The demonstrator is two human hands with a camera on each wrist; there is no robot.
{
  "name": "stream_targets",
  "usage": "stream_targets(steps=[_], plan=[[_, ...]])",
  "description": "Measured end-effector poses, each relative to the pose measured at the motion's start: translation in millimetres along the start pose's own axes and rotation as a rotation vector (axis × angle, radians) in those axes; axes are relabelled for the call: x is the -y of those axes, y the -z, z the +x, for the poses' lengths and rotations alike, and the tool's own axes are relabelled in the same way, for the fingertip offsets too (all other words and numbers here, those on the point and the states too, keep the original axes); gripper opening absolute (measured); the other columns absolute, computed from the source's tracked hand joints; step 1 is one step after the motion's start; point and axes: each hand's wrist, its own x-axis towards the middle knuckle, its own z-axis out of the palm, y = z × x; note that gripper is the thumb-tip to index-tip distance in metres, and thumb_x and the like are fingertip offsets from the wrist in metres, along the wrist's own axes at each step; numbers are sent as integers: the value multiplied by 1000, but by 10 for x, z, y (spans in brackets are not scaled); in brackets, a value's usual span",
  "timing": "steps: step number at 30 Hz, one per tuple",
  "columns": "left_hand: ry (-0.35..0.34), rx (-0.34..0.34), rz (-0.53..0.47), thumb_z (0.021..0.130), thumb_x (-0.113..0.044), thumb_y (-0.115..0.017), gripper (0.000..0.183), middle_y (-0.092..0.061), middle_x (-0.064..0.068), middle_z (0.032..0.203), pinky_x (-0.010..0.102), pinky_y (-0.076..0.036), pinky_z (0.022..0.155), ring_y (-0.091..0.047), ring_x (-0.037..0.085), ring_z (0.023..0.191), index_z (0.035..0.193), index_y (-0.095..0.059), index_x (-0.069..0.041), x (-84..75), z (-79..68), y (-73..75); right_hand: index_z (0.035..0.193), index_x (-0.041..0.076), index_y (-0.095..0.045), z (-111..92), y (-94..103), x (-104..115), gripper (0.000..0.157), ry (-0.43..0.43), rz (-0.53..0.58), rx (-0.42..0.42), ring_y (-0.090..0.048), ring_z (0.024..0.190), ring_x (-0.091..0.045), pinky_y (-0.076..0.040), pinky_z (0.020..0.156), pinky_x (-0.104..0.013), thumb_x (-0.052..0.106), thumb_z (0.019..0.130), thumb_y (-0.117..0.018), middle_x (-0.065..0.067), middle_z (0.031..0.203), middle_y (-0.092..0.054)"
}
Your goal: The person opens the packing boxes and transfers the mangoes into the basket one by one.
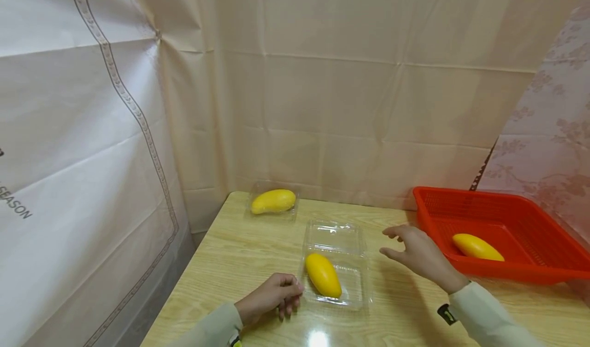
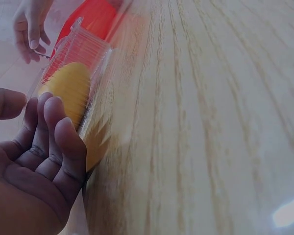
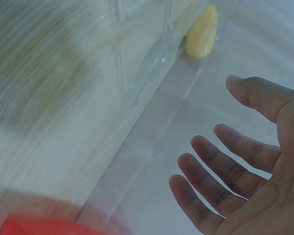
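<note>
A clear plastic clamshell box (image 1: pixel 352 285) lies with its lid folded back on the table, a yellow mango (image 1: pixel 322 275) in its near half. My left hand (image 1: pixel 273 297) is at the box's left edge, where thumb and index fingertips pinch the clear rim; the other fingers curl loosely beside it. In the left wrist view the mango (image 2: pixel 71 90) shows through the clear wall, just beyond the fingertips (image 2: pixel 63 129). My right hand (image 1: pixel 421 254) hovers between the box and a red basket (image 1: pixel 530 272), palm facing left, fingers spread and holding nothing.
Another mango (image 1: pixel 477 247) lies in the red basket on the right. At the back left corner of the wooden table (image 1: pixel 207 285), a third mango (image 1: pixel 273 202) sits in a clear box. Cloth curtains (image 1: pixel 322 106) hang right behind the table.
</note>
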Motion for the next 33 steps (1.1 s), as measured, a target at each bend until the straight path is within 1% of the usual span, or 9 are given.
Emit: stream_targets(steps=[8, 15, 19, 23, 28, 33], plan=[[-12, 3, -1, 106, -18, -57, 35, -64, 6, 79, 20, -46, 46, -55, 11, 58, 104, -58, 17, 18, 2, 4, 117, 6, -74, 21, -153, 152, 41, 6, 18, 49, -67, 96, -30, -59, 80, -47, 30, 86, -85, -11, 115, -72], [-9, 4, 3, 106, -19, -57, 31, -64, 5, 78, 21, -46, 46, -55, 12, 58, 101, -60, 12, -2, -8, -6, 119, 5, -73, 5, -279, 302, 42, 51, 47, 58, -67, 95, -29, -58, 81, -45, 31, 87, -84, -9, 114, -72], [-10, 3, 1, 106, -19, -57, 31, -64, 5, 78, 21, -46, 45, -54, 12, 57, 101, -60, 12, -8, -12, -11, 119, 6, -72, -4, -362, 362, 44, 73, 69, 51, -66, 95, -28, -56, 80, -43, 34, 87, -84, -7, 113, -72], [-17, 13, 0, 106, -19, -57, 32, -64, 5, 79, 21, -46, 45, -54, 11, 58, 101, -60, 13, -3, -13, -9, 117, 6, -73, -3, -428, 419, 44, 76, 88, 59, -66, 94, -27, -57, 80, -41, 35, 86, -85, -8, 113, -72], [-19, 20, 2, 106, -19, -56, 33, -64, 5, 79, 20, -46, 46, -54, 11, 58, 103, -59, 14, -4, -15, -4, 117, 4, -73, 0, -492, 490, 46, 84, 96, 76, -66, 92, -27, -57, 80, -42, 35, 86, -85, -8, 108, -73], [-10, 9, -1, 106, -19, -57, 31, -64, 5, 79, 21, -45, 45, -54, 12, 58, 101, -61, 11, -4, -15, -11, 117, 4, -73, -7, -560, 570, 46, 80, 113, 102, -66, 93, -26, -57, 81, -42, 35, 86, -85, -8, 108, -72]])
